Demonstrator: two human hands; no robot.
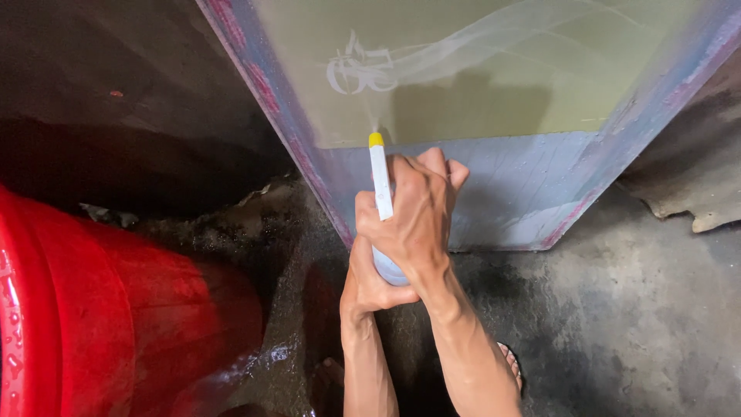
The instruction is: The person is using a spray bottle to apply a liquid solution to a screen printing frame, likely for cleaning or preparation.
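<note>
A white spray bottle (380, 185) with a yellow nozzle tip points at a framed mesh screen (494, 85) that leans upright on the floor. My right hand (417, 216) grips the bottle's head, fingers wrapped over the trigger. My left hand (369, 286) cups the bottle's rounded base from below. A fine mist leaves the nozzle toward the yellow-green mesh, which carries a pale whitish design at its upper left. The screen's grey border (532, 193) shows pink and purple stains.
A large red plastic tub (116, 309) fills the lower left. The concrete floor (641, 324) is wet and dark near the screen's foot. A sandalled foot (511, 364) shows below my right forearm. A dark wall stands at the upper left.
</note>
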